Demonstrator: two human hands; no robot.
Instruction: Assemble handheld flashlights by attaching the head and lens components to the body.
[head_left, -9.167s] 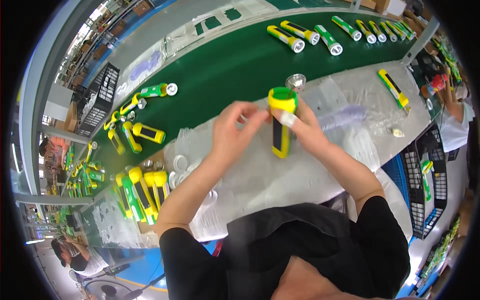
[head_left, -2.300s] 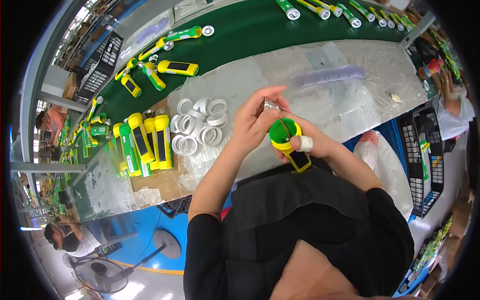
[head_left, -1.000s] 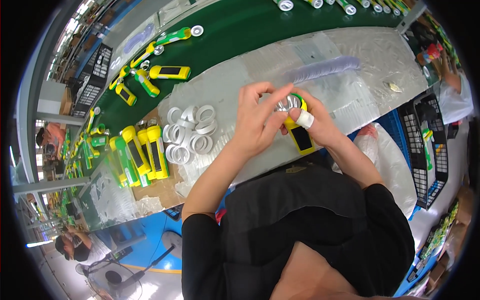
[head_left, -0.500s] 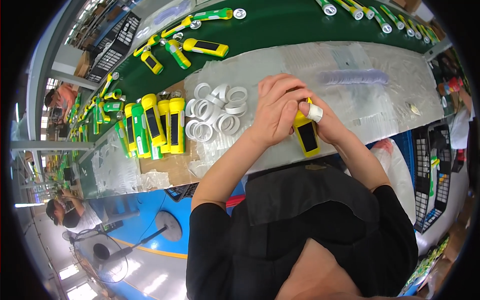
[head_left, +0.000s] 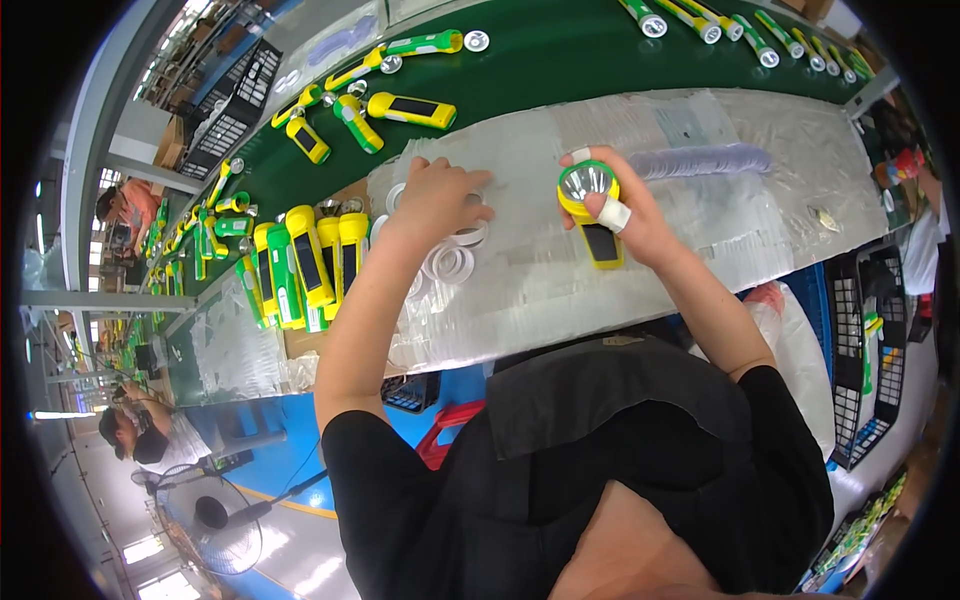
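My right hand [head_left: 645, 222] is closed around a yellow and green flashlight [head_left: 603, 245]. Its round silver reflector faces up and a dark panel shows on its body. White tape wraps the thumb and a finger of this hand. My left hand [head_left: 438, 205] is over a pile of white rings [head_left: 450, 262], fingers apart, and covers part of the pile. Whether its fingertips touch a ring is hidden.
Several flashlights [head_left: 308, 255] stand close together left of the rings. More lie on the green belt [head_left: 530, 70] beyond the plastic-covered table [head_left: 540, 300]. A row of clear discs [head_left: 700, 160] lies right of my right hand. Black crates [head_left: 850, 360] stand at the right.
My hands have come apart. The left moved left from the flashlight to the rings; the right keeps the flashlight, its reflector now uncovered.
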